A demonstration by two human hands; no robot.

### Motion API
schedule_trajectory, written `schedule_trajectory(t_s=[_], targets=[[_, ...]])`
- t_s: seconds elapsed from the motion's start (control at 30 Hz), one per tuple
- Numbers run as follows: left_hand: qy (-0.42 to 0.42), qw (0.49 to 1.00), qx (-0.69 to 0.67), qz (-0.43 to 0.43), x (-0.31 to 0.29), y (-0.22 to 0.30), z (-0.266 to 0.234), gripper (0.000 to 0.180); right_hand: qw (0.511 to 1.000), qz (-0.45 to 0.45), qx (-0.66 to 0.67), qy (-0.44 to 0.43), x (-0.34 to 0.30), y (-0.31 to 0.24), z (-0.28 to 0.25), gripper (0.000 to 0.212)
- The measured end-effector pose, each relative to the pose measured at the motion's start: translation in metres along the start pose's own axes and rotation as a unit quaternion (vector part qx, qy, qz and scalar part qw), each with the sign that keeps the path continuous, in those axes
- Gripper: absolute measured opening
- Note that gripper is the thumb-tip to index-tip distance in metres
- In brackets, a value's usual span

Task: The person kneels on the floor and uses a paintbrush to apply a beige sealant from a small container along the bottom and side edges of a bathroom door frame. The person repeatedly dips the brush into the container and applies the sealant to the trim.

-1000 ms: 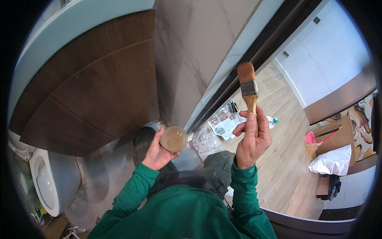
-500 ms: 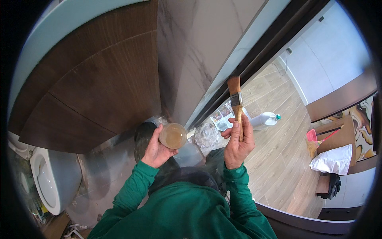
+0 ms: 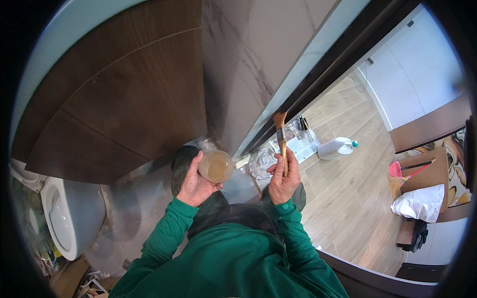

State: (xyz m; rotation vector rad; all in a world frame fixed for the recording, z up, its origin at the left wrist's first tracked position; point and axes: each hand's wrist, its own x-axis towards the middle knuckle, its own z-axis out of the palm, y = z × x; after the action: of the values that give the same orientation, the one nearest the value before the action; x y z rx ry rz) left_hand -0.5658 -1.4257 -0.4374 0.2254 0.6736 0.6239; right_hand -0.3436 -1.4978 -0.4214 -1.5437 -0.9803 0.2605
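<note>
Below me the bathroom floor [image 3: 129, 208] meets the wood-look planks of the next room at a dark door frame [image 3: 318, 84]. My left hand [image 3: 195, 183] is wrapped around a small clear cup [image 3: 216, 166] of tan liquid, held up at chest level and leaning a little; if my wrist rolls further, I think the liquid could slop over the rim onto my green sleeve or the floor. My right hand [image 3: 283, 179] grips the handle of a flat paintbrush [image 3: 281, 134], bristles pointing up toward the frame; a loaded brush held that way could let liquid creep down onto my fingers, or drip onto the planks beyond the sheet of newspaper [image 3: 298, 144]. Farther out lie a crumpled plastic bag [image 3: 261, 163] and a white jug [image 3: 337, 148] on its side, which I could kick stepping back.
</note>
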Motion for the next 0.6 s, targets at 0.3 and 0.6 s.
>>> schedule_trajectory(t_s=[0.3,0.6], targets=[[-0.019,1.000,-0.006,-0.006,-0.004,0.001,-0.010,0.060,0.999,0.025,-0.031,-0.012,-0.016,0.034,0.011,0.035],[-0.011,1.000,-0.001,-0.001,-0.007,0.001,-0.014,0.061,0.997,0.037,-0.068,-0.030,-0.037,0.096,0.019,0.033]])
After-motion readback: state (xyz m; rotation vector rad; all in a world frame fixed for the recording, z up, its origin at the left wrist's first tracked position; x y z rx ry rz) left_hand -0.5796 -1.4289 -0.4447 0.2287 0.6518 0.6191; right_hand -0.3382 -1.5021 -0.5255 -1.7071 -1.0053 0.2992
